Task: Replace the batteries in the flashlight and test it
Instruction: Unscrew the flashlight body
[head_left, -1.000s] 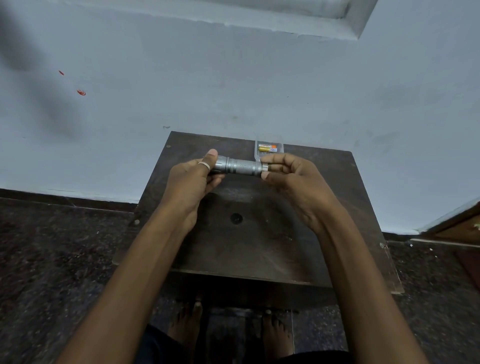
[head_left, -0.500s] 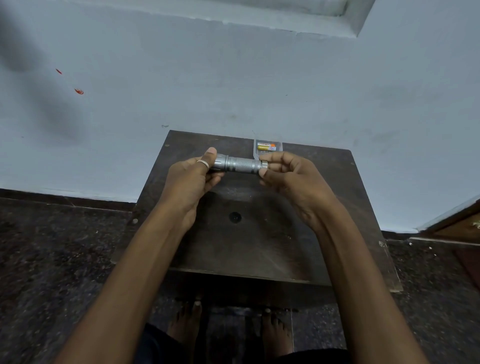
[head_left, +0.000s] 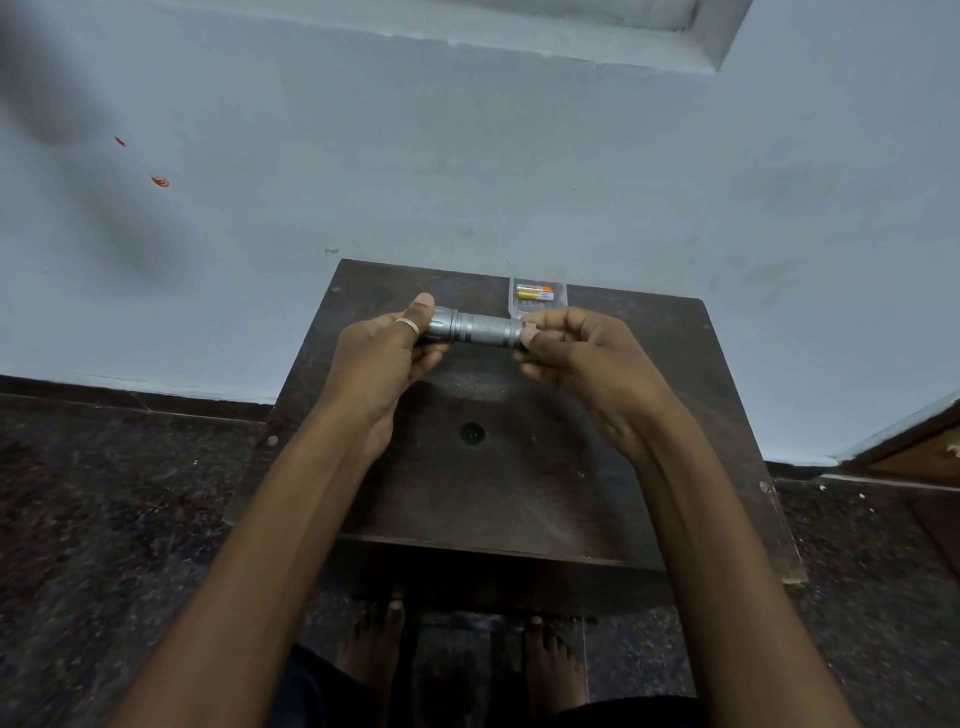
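Observation:
A silver metal flashlight (head_left: 480, 328) is held level above the far part of a small dark wooden table (head_left: 519, 483). My left hand (head_left: 387, 353), with a ring on the thumb, grips its wider head end. My right hand (head_left: 582, 358) pinches the tail end between thumb and fingers, which hide the end cap. Behind the flashlight, at the table's far edge, lies a clear plastic pack (head_left: 537, 296) with a yellow and orange battery inside.
The table stands against a pale blue wall (head_left: 467, 156). Dark speckled floor (head_left: 104, 493) surrounds it. My bare feet (head_left: 374, 654) show under the table's near edge. A wooden door frame (head_left: 914, 447) is at the right.
My right hand's fingers have shifted round the flashlight's tail end, hiding the end ring that showed before. The left hand and flashlight stay almost where they were.

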